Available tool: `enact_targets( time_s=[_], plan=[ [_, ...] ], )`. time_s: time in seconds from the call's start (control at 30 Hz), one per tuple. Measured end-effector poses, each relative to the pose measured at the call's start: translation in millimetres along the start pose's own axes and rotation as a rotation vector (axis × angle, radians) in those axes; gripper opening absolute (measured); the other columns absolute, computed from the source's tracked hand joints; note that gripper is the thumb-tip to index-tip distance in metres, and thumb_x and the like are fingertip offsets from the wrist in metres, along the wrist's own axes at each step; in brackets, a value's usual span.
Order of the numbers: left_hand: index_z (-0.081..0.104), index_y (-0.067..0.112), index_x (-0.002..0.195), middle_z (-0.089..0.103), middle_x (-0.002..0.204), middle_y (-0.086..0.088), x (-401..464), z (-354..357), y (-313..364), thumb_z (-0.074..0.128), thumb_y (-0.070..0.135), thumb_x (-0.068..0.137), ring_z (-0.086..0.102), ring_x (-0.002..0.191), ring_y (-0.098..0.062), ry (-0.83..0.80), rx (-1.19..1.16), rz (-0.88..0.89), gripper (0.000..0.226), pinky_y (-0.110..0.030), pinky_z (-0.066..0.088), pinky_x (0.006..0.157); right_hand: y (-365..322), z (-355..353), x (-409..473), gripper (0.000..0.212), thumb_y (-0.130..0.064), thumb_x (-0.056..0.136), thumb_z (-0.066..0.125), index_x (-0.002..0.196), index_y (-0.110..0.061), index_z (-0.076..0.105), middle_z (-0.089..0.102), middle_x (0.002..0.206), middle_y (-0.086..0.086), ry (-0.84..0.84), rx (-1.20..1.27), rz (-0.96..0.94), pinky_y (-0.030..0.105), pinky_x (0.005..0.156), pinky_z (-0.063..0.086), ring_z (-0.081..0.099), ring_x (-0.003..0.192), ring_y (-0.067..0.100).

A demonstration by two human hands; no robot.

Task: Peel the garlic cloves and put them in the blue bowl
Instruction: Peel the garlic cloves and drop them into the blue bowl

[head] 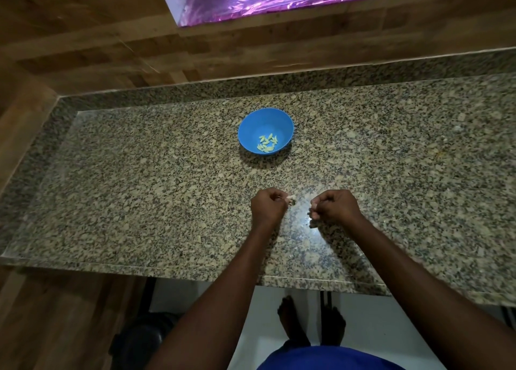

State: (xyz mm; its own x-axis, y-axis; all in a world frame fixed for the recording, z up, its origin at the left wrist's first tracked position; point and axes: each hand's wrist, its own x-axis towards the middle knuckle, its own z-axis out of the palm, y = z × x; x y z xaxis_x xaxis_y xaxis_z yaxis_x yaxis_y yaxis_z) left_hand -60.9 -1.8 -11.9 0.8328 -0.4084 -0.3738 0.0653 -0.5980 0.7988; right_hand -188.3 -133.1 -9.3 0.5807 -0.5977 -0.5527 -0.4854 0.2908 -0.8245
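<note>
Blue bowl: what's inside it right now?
The blue bowl holds a small cluster of pale peeled garlic cloves on its floor, toward the near side. Nothing covers them; the exact count is too small to tell.

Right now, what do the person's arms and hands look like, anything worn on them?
Both arms are bare from the bottom edge of the view to the fingers: no sleeves, gloves, watch or bracelets visible on the left hand or the right hand. No rings show, though the curled fingers hide much. The only clothing in view is a blue garment at the bottom edge.
</note>
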Motion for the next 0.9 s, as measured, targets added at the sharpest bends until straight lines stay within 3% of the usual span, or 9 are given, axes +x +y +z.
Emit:
enact_targets(
  time_s=[0.1,0.17,0.23,0.33,0.43,0.53,0.67,0.77,0.9],
  plan=[
    [0.077,0.018,0.104,0.072,0.088,0.001,-2,-1,-6,0.077,0.011,0.084,0.069,0.078,-0.016,0.07,0.134,0.114,0.021,-0.031,0.059,0.073,6,0,1,0.013,0.009,0.081,0.072,0.069,0.003,0.072,0.069,0.063,0.023,0.023,-0.098,-0.009,0.052,0.067,0.063,0.072,0.064,0.039],
    [0.074,0.018,0.114,0.069,0.101,-0.001,-10,2,-7,0.068,0.012,0.091,0.065,0.086,-0.015,0.168,0.248,0.225,0.024,-0.026,0.052,0.074,9,1,3,0.02,0.005,0.08,0.069,0.065,-0.007,0.075,0.07,0.056,0.008,0.084,-0.3,-0.105,0.027,0.064,0.061,0.072,0.059,0.023],
    [0.072,0.018,0.114,0.065,0.105,-0.001,-25,9,-10,0.061,0.014,0.096,0.06,0.085,-0.013,0.222,0.33,0.319,0.022,-0.023,0.042,0.07,5,3,1,0.02,-0.001,0.078,0.067,0.065,-0.014,0.075,0.067,0.056,-0.006,0.136,-0.553,-0.24,0.009,0.054,0.046,0.064,0.057,0.006],
    [0.071,0.013,0.114,0.064,0.107,-0.003,-45,21,-19,0.056,0.011,0.096,0.059,0.085,-0.016,0.149,0.423,0.434,0.023,-0.026,0.042,0.068,2,12,2,0.01,-0.009,0.078,0.064,0.067,-0.01,0.066,0.066,0.066,0.006,0.12,-0.882,-0.401,0.027,0.054,0.045,0.064,0.065,0.024],
    [0.069,0.011,0.117,0.063,0.107,-0.007,-46,27,-31,0.056,0.01,0.094,0.059,0.096,-0.025,0.074,0.553,0.494,0.026,-0.037,0.051,0.073,-5,22,1,0.017,-0.012,0.086,0.059,0.073,-0.009,0.049,0.062,0.08,0.016,0.035,-1.146,-0.483,0.034,0.059,0.034,0.062,0.079,0.038],
    [0.067,0.012,0.118,0.061,0.109,-0.006,-40,27,-35,0.055,0.01,0.094,0.057,0.099,-0.024,0.042,0.572,0.486,0.027,-0.039,0.05,0.076,-19,28,-6,0.005,-0.011,0.088,0.06,0.089,-0.006,0.06,0.065,0.094,0.019,-0.053,-1.329,-0.572,0.039,0.071,0.042,0.063,0.092,0.039],
    [0.066,0.011,0.111,0.06,0.105,-0.006,-35,23,-32,0.055,0.013,0.095,0.056,0.096,-0.025,0.028,0.54,0.477,0.02,-0.039,0.047,0.077,-22,39,-14,0.018,-0.019,0.069,0.082,0.073,-0.011,0.067,0.066,0.07,0.007,-0.08,-1.59,-0.671,0.03,0.054,0.042,0.067,0.064,0.025],
    [0.065,0.011,0.107,0.059,0.104,-0.007,-34,22,-31,0.055,0.008,0.091,0.055,0.094,-0.026,0.02,0.532,0.453,0.019,-0.038,0.045,0.075,-16,47,-13,0.018,-0.015,0.098,0.05,0.099,-0.008,0.067,0.069,0.098,0.012,-0.19,-1.599,-0.633,0.035,0.067,0.034,0.067,0.089,0.031],
    [0.067,0.012,0.107,0.06,0.103,-0.005,-32,22,-30,0.058,0.009,0.09,0.056,0.095,-0.025,0.013,0.511,0.424,0.019,-0.038,0.047,0.076,-15,47,-18,0.02,-0.016,0.098,0.05,0.103,-0.006,0.067,0.069,0.101,0.013,-0.142,-1.545,-0.616,0.035,0.068,0.036,0.067,0.092,0.031]
  ],
)
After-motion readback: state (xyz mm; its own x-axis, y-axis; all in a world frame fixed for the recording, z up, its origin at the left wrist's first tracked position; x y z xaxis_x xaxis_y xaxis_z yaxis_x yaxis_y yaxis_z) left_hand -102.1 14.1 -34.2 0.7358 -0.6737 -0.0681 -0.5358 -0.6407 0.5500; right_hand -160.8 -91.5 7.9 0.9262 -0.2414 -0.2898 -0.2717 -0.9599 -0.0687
